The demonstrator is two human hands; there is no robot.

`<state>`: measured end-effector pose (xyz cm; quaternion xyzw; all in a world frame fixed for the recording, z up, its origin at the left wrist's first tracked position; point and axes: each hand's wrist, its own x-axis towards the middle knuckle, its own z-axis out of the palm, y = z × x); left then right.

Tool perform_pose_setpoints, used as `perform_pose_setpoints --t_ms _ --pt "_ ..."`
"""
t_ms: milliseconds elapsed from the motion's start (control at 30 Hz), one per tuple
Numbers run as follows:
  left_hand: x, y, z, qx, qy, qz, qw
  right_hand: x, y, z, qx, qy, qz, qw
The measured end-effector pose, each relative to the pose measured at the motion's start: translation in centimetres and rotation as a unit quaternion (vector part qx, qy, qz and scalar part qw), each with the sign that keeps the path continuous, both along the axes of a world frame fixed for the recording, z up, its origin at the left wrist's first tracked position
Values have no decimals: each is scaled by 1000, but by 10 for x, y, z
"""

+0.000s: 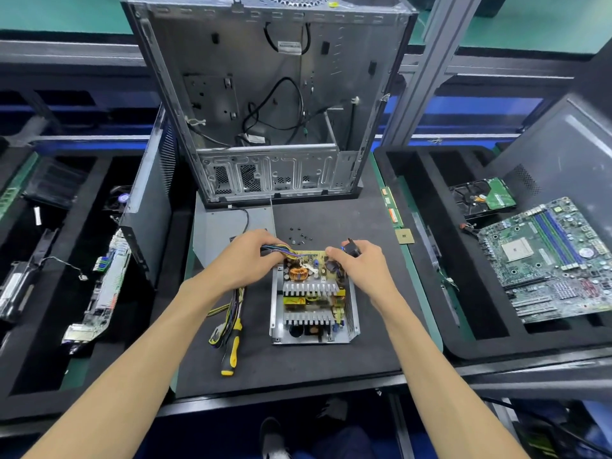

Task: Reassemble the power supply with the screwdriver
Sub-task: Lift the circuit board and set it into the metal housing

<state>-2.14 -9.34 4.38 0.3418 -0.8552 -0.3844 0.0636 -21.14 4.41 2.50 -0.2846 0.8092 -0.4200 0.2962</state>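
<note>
The open power supply (313,303) lies on the black mat, its yellow circuit board with silver heat sinks and a copper coil sitting in the metal tray (353,313). My left hand (250,256) grips the coloured cable bundle (281,250) at the board's far left corner. My right hand (359,263) holds a small black part (351,247) at the far right corner. The yellow-and-black screwdriver (232,346) lies on the mat left of the tray, beside trailing cables (228,313). Several black screws (299,237) sit just beyond the board.
An empty computer case (271,104) stands upright behind the mat, a grey metal cover (222,233) flat in front of it. A side panel (149,207) leans at the left. Foam trays hold a motherboard (556,260) and hard drive (486,197) at right, other parts at left.
</note>
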Motion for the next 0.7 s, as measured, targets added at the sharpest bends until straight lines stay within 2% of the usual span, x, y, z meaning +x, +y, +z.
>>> perform_pose_setpoints --t_ms 200,267,367,500,633,700 --pt "-8 -8 -15 -33 -76 -7 997 3 -13 -12 -4 103 60 993" --pt "-11 -7 -19 -32 -82 6 996 6 -19 -18 -9 92 67 993" --pt "-11 -3 -24 -13 -58 28 998 7 -24 -26 -6 70 55 996" --pt "-12 -3 -23 20 -26 60 998 4 -25 -30 17 96 56 994" --pt "-10 -3 -22 102 19 101 989 1 -25 -33 33 83 49 995" --pt "-8 -2 -23 109 45 127 985 1 -25 -34 34 76 43 996"
